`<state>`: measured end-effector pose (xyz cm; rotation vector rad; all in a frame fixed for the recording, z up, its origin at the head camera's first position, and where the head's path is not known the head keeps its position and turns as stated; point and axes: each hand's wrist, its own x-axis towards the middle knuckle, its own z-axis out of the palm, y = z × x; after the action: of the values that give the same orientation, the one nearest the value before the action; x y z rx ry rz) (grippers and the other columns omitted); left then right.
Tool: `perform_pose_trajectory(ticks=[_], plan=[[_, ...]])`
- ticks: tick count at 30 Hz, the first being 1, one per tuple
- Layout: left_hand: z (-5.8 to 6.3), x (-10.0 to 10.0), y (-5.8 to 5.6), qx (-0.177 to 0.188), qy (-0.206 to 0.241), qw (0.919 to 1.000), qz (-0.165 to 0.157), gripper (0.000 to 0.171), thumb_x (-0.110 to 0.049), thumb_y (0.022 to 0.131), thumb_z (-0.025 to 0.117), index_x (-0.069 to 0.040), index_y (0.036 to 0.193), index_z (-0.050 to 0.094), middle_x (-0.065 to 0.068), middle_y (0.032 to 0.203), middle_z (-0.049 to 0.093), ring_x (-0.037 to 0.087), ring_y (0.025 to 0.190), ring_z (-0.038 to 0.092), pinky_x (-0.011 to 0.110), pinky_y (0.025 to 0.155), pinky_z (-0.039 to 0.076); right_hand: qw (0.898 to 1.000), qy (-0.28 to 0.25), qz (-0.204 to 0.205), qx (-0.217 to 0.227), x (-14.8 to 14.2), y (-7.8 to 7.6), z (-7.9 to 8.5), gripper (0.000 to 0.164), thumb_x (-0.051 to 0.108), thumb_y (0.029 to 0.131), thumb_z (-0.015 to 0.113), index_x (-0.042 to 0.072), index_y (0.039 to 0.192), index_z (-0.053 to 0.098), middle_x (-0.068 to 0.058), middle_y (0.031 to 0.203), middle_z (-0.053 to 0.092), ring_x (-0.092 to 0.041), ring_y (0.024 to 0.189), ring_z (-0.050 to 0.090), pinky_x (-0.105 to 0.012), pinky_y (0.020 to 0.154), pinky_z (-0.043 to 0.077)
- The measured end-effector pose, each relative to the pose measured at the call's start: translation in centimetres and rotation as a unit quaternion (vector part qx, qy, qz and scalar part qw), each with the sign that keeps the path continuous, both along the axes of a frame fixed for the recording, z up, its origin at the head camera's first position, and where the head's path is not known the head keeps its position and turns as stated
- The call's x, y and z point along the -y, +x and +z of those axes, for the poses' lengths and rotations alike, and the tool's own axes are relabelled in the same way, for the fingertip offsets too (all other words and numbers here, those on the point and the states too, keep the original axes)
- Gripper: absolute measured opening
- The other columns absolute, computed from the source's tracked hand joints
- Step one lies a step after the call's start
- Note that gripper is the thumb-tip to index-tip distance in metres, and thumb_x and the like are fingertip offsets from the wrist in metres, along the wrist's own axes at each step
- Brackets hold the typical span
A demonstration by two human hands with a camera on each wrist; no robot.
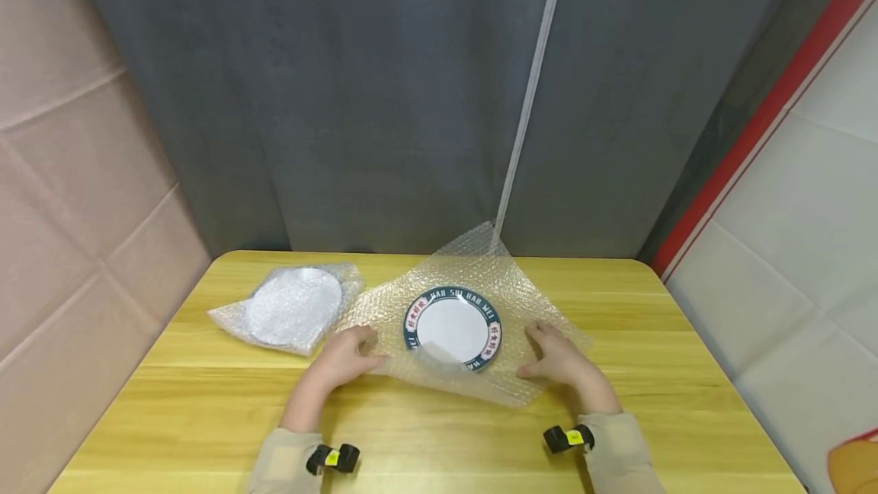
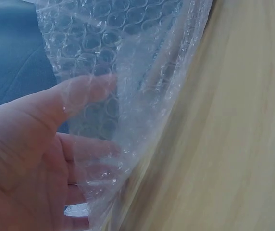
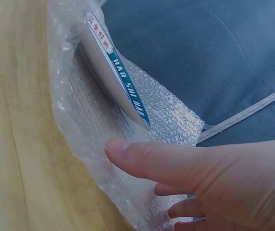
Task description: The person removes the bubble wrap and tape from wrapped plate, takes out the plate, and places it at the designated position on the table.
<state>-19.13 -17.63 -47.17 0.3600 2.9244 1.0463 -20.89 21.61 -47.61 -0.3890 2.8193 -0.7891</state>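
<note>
A round plate (image 1: 453, 326) with a white centre and a dark blue-green patterned rim lies face up on a sheet of bubble wrap (image 1: 494, 269). The sheet's near edge is folded over the plate's front part. At the sheet's left side is my left hand (image 1: 346, 357); its thumb and fingers are spread apart and show through the clear bubble wrap (image 2: 99, 43). My right hand (image 1: 559, 360) is at the sheet's right side, thumb stretched toward the plate (image 3: 116, 72) but apart from it. Its other fingers are partly hidden behind the thumb and palm.
Another round item wrapped in bubble wrap (image 1: 295, 307) lies to the left on the wooden table (image 1: 425, 448). A dark grey curtain (image 1: 398, 97) with a pale strip (image 1: 531, 90) hangs behind the table. Light panels stand at both sides.
</note>
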Motion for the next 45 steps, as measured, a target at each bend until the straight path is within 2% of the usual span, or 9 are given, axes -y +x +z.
perform_pose_trajectory(ticks=[4,11,17,24,29,32,39,45], plan=[[0.2,-0.1,0.2,0.012,-0.007,0.9999,-0.001,0.067,-0.039,0.076,0.077,0.006,0.123,0.060,0.024,0.130,0.054,0.042,0.121,0.048,0.052,0.102,0.036,1.000,0.004,-0.001,0.003,0.0,0.1,0.0,0.091,0.032,0.071,0.083,-0.008,0.140,0.040,-0.034,0.148,0.021,-0.052,0.135,0.018,-0.063,0.107,0.016],[0.1,-0.2,0.4,0.049,-0.034,0.9981,-0.017,0.082,-0.052,0.075,0.074,0.003,0.132,0.054,0.026,0.147,0.034,0.046,0.135,0.027,0.064,0.107,0.014,1.000,0.010,-0.005,0.008,0.2,0.1,0.0,0.092,0.032,0.071,0.083,-0.007,0.141,0.038,-0.034,0.149,0.020,-0.050,0.137,0.015,-0.064,0.107,0.015],[-0.1,-0.1,0.4,0.055,-0.059,0.9964,-0.027,0.091,-0.057,0.070,0.075,0.002,0.135,0.051,0.025,0.150,0.027,0.045,0.138,0.019,0.065,0.107,0.009,1.000,0.007,-0.007,0.013,0.4,0.1,0.1,0.092,0.032,0.072,0.083,-0.008,0.141,0.038,-0.033,0.149,0.019,-0.049,0.137,0.014,-0.063,0.107,0.014],[-0.3,-0.1,0.6,0.077,-0.049,0.9951,-0.039,0.102,-0.057,0.067,0.078,0.002,0.142,0.041,0.024,0.154,0.015,0.045,0.140,0.008,0.066,0.106,-0.002,1.000,0.006,-0.009,0.014,0.3,0.1,0.2,0.091,0.031,0.072,0.083,-0.007,0.142,0.038,-0.033,0.150,0.018,-0.049,0.138,0.013,-0.064,0.107,0.013],[-0.5,-0.1,0.9,0.089,-0.038,0.9942,-0.045,0.109,-0.054,0.064,0.081,0.003,0.145,0.035,0.025,0.155,0.009,0.045,0.141,0.002,0.064,0.107,-0.005,1.000,0.004,-0.005,0.009,0.3,0.1,0.2,0.091,0.031,0.072,0.083,-0.008,0.142,0.038,-0.034,0.150,0.018,-0.050,0.137,0.013,-0.064,0.107,0.013],[-0.7,-0.1,0.9,0.089,-0.047,0.9937,-0.050,0.112,-0.054,0.062,0.082,0.002,0.146,0.033,0.024,0.155,0.007,0.043,0.141,0.001,0.064,0.107,-0.006,1.000,0.004,-0.006,0.008,0.2,0.1,0.1,0.092,0.031,0.072,0.083,-0.007,0.142,0.038,-0.033,0.150,0.018,-0.049,0.138,0.013,-0.064,0.107,0.012],[-0.9,-0.2,1.2,0.084,-0.067,0.9928,-0.054,0.116,-0.051,0.058,0.085,0.002,0.147,0.032,0.025,0.155,0.007,0.042,0.142,0.001,0.065,0.106,-0.005,1.000,0.010,-0.006,0.009,0.1,0.2,-0.1,0.092,0.033,0.073,0.082,-0.006,0.142,0.037,-0.032,0.150,0.018,-0.049,0.138,0.013,-0.064,0.107,0.012],[-1.0,-0.4,1.4,0.083,-0.063,0.9933,-0.050,0.118,-0.047,0.055,0.088,0.001,0.147,0.031,0.024,0.155,0.007,0.041,0.142,0.000,0.064,0.106,-0.007,1.000,0.001,0.000,0.003,0.4,0.3,0.1,0.086,0.028,0.073,0.082,-0.007,0.140,0.041,-0.033,0.149,0.022,-0.050,0.137,0.016,-0.062,0.108,0.015]])
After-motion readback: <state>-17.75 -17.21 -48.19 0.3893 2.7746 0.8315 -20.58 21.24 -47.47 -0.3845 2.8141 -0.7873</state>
